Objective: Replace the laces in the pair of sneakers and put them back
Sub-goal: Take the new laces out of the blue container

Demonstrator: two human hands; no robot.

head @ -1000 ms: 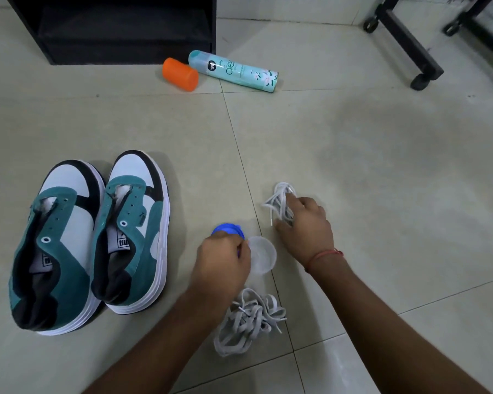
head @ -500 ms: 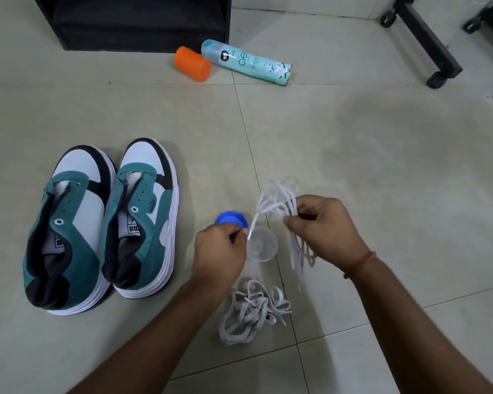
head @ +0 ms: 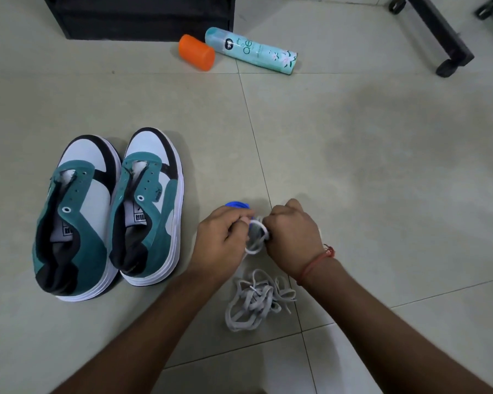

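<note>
Two teal, white and black sneakers stand side by side on the floor with no laces, the left sneaker (head: 74, 217) and the right sneaker (head: 148, 206). To their right my left hand (head: 222, 240) and my right hand (head: 292, 237) are close together, both holding a white lace (head: 256, 237) that loops between them. Most of that lace is hidden inside my right fist. A loose heap of grey-white laces (head: 256, 300) lies on the tile just below my hands. A blue lid (head: 236, 205) peeks out behind my left hand.
An orange cap (head: 196, 52) and a teal spray can (head: 251, 49) lie on the floor at the back. A black shelf unit (head: 143, 18) stands behind them. A black wheeled frame (head: 444, 44) is at the top right.
My right hand lifted the white lace bundle off the floor and brought it left to my left hand. The hands now meet over the clear cup, hiding it.
</note>
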